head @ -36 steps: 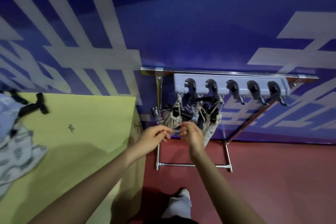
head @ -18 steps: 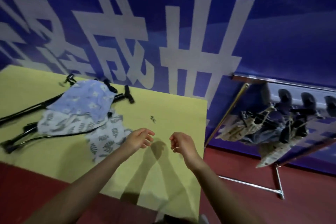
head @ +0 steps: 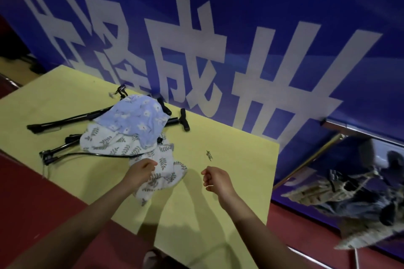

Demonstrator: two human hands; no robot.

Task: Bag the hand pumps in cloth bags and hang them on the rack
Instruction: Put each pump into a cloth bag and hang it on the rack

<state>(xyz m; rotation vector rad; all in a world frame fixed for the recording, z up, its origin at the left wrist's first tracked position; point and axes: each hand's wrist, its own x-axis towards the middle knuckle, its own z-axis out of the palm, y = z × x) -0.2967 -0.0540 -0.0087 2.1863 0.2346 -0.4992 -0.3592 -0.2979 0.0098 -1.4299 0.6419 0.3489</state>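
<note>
Hand pumps (head: 67,119), black and long, lie on the yellow table (head: 229,159) at its far left, partly covered by loose cloth bags. Nearer the person, both hands hang above the tabletop, apart from each other and holding nothing. The left hand (head: 142,170) has its fingers loosely curled and hovers over the near edge of the white leaf-print bag (head: 157,172); whether it touches the cloth cannot be told. The right hand (head: 215,180) is also loosely curled, over bare yellow surface, well right of the bags. Shadows of both forearms fall across the table toward the near edge.

Beyond the left hand, the leaf-print bag spreads back to a light blue flowered bag (head: 135,118) lying on top of it and over the pumps. One pump shaft runs out to the left of the blue bag; its T-shaped handle (head: 184,119) shows on the right side. A second pump (head: 59,150) lies closer to the near-left edge, with a thin black hose (head: 105,155) curving along the leaf-print cloth. A small dark mark (head: 209,155) sits on the table between the bags and the right hand.

Behind the table stands a blue wall (head: 306,6) with large white characters. At far right, blurred, the rack (head: 349,131) carries hanging filled bags (head: 349,199) above the red floor (head: 32,203).
</note>
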